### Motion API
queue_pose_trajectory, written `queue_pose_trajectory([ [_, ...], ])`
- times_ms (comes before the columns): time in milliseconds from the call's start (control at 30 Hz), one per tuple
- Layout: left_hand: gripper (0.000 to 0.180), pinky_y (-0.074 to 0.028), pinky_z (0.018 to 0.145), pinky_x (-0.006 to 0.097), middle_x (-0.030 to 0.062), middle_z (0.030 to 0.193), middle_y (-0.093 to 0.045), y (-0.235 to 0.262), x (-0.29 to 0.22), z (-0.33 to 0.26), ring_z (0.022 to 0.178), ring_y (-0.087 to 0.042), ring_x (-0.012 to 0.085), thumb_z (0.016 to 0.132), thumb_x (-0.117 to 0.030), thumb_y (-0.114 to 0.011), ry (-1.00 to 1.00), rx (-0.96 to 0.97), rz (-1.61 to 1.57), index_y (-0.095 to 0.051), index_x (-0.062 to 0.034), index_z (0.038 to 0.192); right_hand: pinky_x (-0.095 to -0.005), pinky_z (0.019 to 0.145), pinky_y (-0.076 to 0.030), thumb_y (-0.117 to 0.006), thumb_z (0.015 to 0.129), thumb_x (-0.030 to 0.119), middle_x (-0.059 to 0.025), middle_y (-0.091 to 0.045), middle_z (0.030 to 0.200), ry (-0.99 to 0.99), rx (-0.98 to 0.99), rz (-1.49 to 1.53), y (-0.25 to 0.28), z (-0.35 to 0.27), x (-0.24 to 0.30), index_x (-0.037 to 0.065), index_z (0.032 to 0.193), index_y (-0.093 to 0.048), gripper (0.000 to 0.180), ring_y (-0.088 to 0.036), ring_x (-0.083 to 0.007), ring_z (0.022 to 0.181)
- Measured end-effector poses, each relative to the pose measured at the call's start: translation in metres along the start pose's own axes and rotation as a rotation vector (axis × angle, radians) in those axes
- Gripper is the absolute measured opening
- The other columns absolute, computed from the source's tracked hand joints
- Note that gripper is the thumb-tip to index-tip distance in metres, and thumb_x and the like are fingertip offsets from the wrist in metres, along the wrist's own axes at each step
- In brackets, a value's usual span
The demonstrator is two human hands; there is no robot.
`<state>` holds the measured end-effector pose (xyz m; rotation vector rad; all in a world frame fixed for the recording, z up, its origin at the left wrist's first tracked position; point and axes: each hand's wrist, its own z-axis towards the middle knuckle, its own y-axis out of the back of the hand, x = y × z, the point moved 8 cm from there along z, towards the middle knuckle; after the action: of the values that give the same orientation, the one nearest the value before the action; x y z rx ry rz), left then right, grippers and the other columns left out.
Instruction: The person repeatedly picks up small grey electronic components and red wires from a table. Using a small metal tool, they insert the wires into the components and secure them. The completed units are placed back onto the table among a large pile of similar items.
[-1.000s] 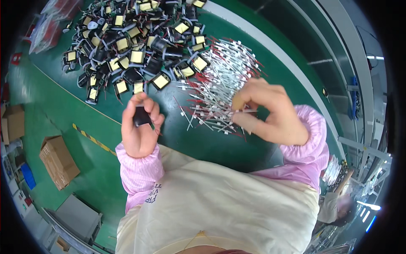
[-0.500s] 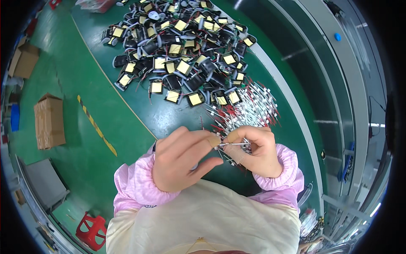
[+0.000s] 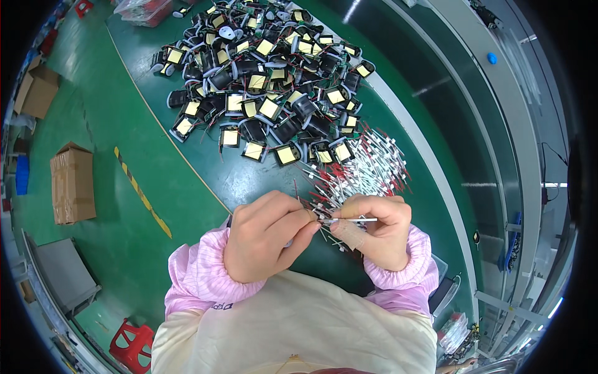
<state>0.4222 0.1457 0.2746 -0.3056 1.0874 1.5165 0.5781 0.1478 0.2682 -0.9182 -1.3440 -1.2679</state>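
Note:
Between my two hands is a thin white wire lead (image 3: 361, 219), lying crosswise over the bench. My right hand (image 3: 386, 234), with tan tape round its finger and thumb, pinches the lead near its middle. At the lead's left end, my left hand (image 3: 261, 234) has thumb and forefinger pressed together on its tip; the exact contact is too small to make out. Just beyond the hands lies a heap of white and red wire leads (image 3: 374, 165) with small white connectors. Behind it is a large pile of black plastic units (image 3: 286, 128) bearing pale yellow pads and grey rims.
The green bench (image 3: 187, 159) has a pale metal rail (image 3: 430, 149) along its right. A clear bag (image 3: 144, 11) sits at the far left. On the floor are a cardboard box (image 3: 73, 184), striped tape (image 3: 142, 193) and a red stool (image 3: 132, 346).
My left thumb has come up against the forefinger, closing on the lead's end. Both hands have shifted slightly nearer to me, the lead with them.

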Motion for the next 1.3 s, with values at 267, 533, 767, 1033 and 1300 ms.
queue_pose_trajectory([
  [267,0.017,-0.050,0.058,0.032,0.0108,0.082,-0.062,-0.008,0.011,-0.002,0.069,-0.063,0.0243,0.074,0.003,-0.075,0.116,0.100,-0.335,-0.065,0.0018,0.088,-0.0295,0.056,-0.047,-0.084,0.070,0.001,-0.0095,-0.068,0.070,0.372,0.058,-0.052,-0.007,0.003,0.019,-0.001,0.085,-0.072,0.020,-0.061,-0.0190,0.057],
  [533,0.017,-0.051,0.062,0.031,0.0122,0.085,-0.063,-0.011,0.013,-0.005,0.073,-0.064,0.0244,0.075,0.008,-0.071,0.208,0.153,-0.476,-0.064,0.0034,0.090,-0.0325,0.060,-0.046,-0.087,0.066,0.008,-0.0078,-0.066,0.069,0.503,0.087,-0.201,-0.014,-0.001,0.027,0.001,0.083,-0.071,0.025,-0.057,-0.0211,0.057],
  [767,0.013,-0.049,0.062,0.033,0.0117,0.084,-0.063,-0.018,0.000,-0.004,0.072,-0.063,0.0244,0.079,0.005,-0.069,0.142,0.240,-0.668,-0.064,0.0026,0.090,-0.0344,0.060,-0.044,-0.086,0.068,0.006,-0.0088,-0.067,0.071,0.445,0.208,0.072,-0.009,-0.004,0.027,-0.001,0.085,-0.071,0.024,-0.057,-0.0203,0.058],
  [1033,0.009,-0.046,0.059,0.032,0.0101,0.080,-0.062,-0.016,0.004,0.000,0.068,-0.060,0.0221,0.079,0.006,-0.067,0.185,0.108,-0.725,-0.064,0.0012,0.086,-0.0369,0.065,-0.045,-0.089,0.069,0.015,-0.0114,-0.066,0.082,0.203,0.036,0.530,0.011,-0.008,0.000,-0.004,0.095,-0.067,0.039,-0.058,-0.0201,0.070],
  [1300,0.006,-0.045,0.055,0.026,0.0108,0.086,-0.062,-0.009,0.002,-0.007,0.063,-0.057,0.0145,0.080,0.003,-0.066,0.117,-0.030,-0.503,-0.066,0.0022,0.087,-0.0287,0.064,-0.045,-0.082,0.067,-0.003,-0.0108,-0.064,0.085,0.119,0.114,0.123,-0.005,-0.008,0.002,-0.003,0.090,-0.070,0.025,-0.060,-0.0171,0.076],
])
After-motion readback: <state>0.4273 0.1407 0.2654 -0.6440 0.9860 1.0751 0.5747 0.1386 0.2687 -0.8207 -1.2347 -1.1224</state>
